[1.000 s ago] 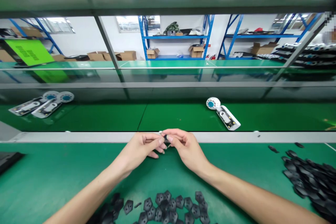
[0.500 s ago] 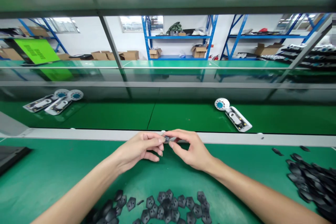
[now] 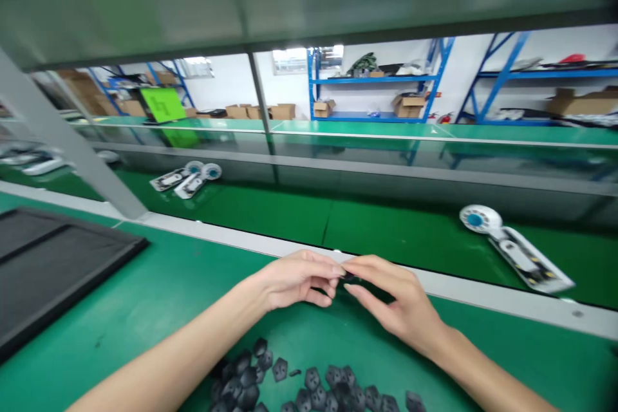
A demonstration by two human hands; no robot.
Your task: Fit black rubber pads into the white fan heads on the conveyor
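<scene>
"Left hand (image 3: 299, 280) and right hand (image 3: 403, 299): what is each doing?"

"On my feed, the left pinches a small dark piece (image 3: 347, 276) between thumb and fingers. The right curves toward it, fingertips beside it, thumb spread apart below; I can't tell whether it grips."

"Where is the piece, and how does it lie?"

"Between the two sets of fingertips, near where the pale rail (image 3: 232, 237) borders the green bench (image 3: 159, 277). The sliver I can see has its long axis roughly sideways, from one hand toward the other. Fingers hide part of it, so I can't say which way its face points."

"Anything nearby?"

"I see dark pentagonal pieces (image 3: 280, 370) on the bench, below the hands in my view."
</scene>
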